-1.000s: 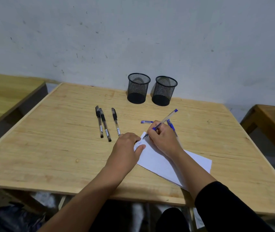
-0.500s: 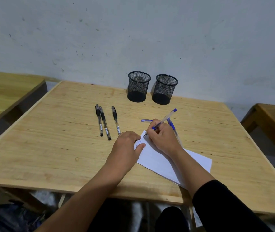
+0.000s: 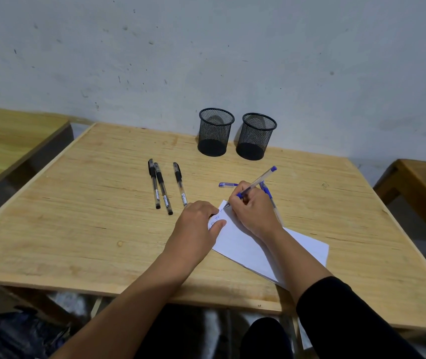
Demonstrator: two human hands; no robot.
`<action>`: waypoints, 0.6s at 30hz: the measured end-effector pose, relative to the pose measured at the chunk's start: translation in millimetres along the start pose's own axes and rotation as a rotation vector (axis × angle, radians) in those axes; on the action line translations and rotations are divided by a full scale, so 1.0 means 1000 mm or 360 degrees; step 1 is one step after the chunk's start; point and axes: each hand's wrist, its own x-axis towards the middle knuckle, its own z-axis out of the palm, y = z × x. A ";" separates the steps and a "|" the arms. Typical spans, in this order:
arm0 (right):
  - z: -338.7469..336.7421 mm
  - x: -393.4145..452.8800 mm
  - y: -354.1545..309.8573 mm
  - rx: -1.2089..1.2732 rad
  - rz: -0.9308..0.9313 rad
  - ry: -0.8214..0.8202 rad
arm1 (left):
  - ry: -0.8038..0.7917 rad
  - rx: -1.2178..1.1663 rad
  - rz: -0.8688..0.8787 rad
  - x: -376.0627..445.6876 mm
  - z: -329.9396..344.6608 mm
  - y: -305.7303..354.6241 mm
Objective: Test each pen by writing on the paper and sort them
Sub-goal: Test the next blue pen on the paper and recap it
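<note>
Pinched in right hand (image 3: 254, 211), clear blue-capped pen (image 3: 255, 183) slanting up-right, tip on white paper sheet (image 3: 248, 244) held flat by left hand (image 3: 193, 229); two black mesh cups (image 3: 235, 133) straight beyond, nearer the right.

Wooden desk (image 3: 82, 229) with pens, paper and two mesh cups.

A white paper (image 3: 245, 244) lies under the grip; three black pens (image 3: 165, 187) lie side by side left of it, a blue cap (image 3: 226, 185) and another blue pen (image 3: 267, 193) just beyond it, and two black mesh cups (image 3: 235, 133) well beyond, at the desk's far edge.
</note>
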 end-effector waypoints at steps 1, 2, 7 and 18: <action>-0.001 0.000 -0.001 0.0004 0.0000 0.0011 | -0.0004 -0.0009 0.0008 0.000 -0.001 0.001; -0.002 0.000 -0.001 0.0015 0.0006 0.0021 | -0.0008 -0.0011 0.0014 0.001 -0.001 0.002; -0.001 0.001 0.000 0.0036 0.0045 0.0012 | -0.0012 -0.0013 0.0007 0.001 -0.001 0.002; -0.027 0.012 -0.003 0.0708 0.0386 0.0282 | -0.0022 -0.0045 -0.0025 0.043 -0.014 0.017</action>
